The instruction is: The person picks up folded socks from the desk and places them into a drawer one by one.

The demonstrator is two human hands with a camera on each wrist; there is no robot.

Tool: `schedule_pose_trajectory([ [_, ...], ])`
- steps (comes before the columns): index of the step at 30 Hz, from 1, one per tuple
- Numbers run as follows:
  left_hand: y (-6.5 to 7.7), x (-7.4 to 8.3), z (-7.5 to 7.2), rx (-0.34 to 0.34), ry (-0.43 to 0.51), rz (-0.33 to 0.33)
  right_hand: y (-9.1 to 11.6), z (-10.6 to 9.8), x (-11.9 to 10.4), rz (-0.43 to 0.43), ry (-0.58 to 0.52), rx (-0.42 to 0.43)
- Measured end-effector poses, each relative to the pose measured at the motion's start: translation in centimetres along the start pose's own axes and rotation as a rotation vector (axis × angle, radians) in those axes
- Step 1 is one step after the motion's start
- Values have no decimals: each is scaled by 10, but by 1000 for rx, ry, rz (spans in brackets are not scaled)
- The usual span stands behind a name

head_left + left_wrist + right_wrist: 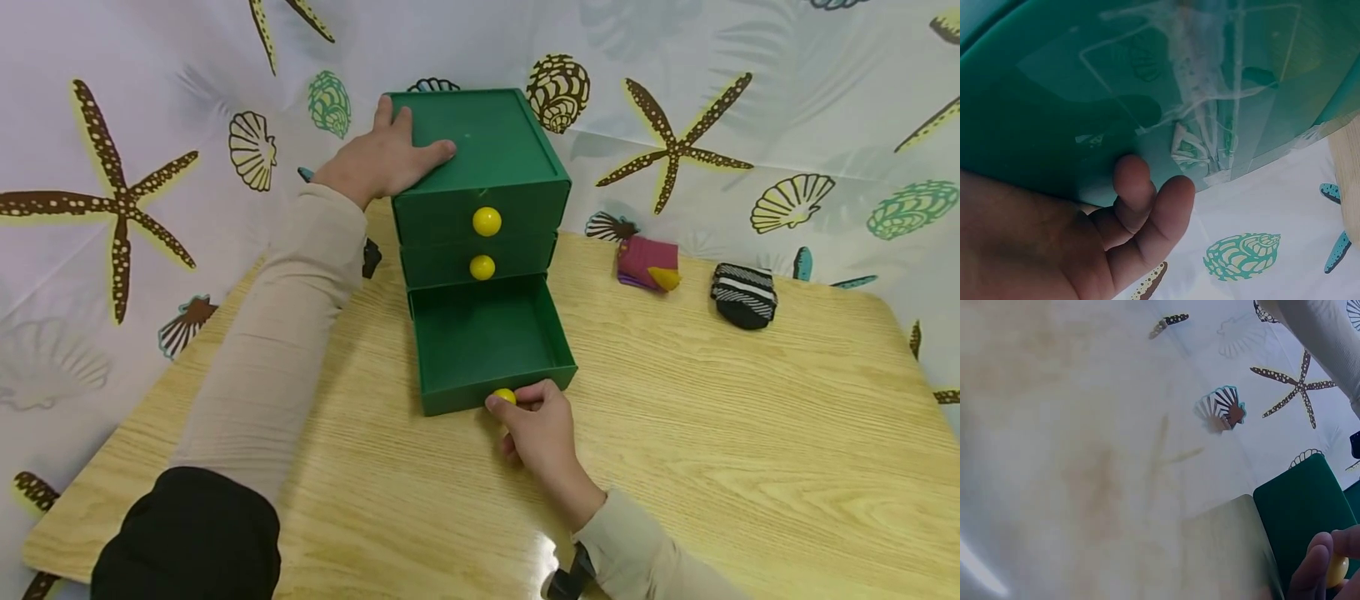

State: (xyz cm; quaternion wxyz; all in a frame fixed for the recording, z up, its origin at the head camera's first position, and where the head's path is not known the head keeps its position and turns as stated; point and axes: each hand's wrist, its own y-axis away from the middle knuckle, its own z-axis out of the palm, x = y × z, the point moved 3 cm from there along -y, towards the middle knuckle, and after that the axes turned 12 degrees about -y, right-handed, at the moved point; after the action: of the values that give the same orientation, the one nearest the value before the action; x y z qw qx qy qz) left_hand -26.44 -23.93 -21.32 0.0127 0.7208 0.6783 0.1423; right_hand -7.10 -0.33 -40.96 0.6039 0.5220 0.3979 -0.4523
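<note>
A green drawer unit (480, 150) with yellow round knobs stands on the table. Its bottom drawer (487, 333) is pulled out, and the inside looks bare. My right hand (543, 425) pinches the yellow knob (505, 396) of that drawer between thumb and fingers; the right wrist view also shows this knob (1337, 570) in the fingers. At the top left edge of the unit rests my left hand (386, 158), thumb on the top panel. In the left wrist view, some fingers (1160, 219) lie along the unit's taped green side (1054, 112). Both upper drawers are closed.
On the right of the wooden table (675, 433) lie a folded magenta cloth item (645, 260) with a yellow part and a folded black-and-white striped cloth item (744, 296). A curtain (465, 42) printed with shells and starfish hangs behind.
</note>
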Motion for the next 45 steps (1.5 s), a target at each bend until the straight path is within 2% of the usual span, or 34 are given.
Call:
schedule_pose_trajectory([
  [13, -3, -1, 0, -2, 11, -5, 18, -5, 6, -14, -83, 0],
  [19, -2, -4, -2, 4, 9, -9, 20, -8, 2, -19, -103, -70],
  [23, 0, -6, -3, 15, 12, -22, 23, -13, -5, -44, -43, -112],
  [26, 1, -7, -2, 17, 19, -22, 26, -21, -13, -91, 9, -66],
  [31, 1, -5, -1, 15, 22, -19, 22, -47, -33, -228, 36, 88],
  [35, 0, -2, 0, 17, 23, -15, 0, -77, -55, -331, 16, 168],
  [38, -1, 1, 0, 17, 24, -7, -31, -102, -74, -343, 102, 187],
  [42, 1, 2, 0, 12, 14, -14, -84, -136, -94, -253, 304, 172],
  [45, 2, 3, 1, 4, 7, -14, -121, -160, -105, -179, 454, 194],
])
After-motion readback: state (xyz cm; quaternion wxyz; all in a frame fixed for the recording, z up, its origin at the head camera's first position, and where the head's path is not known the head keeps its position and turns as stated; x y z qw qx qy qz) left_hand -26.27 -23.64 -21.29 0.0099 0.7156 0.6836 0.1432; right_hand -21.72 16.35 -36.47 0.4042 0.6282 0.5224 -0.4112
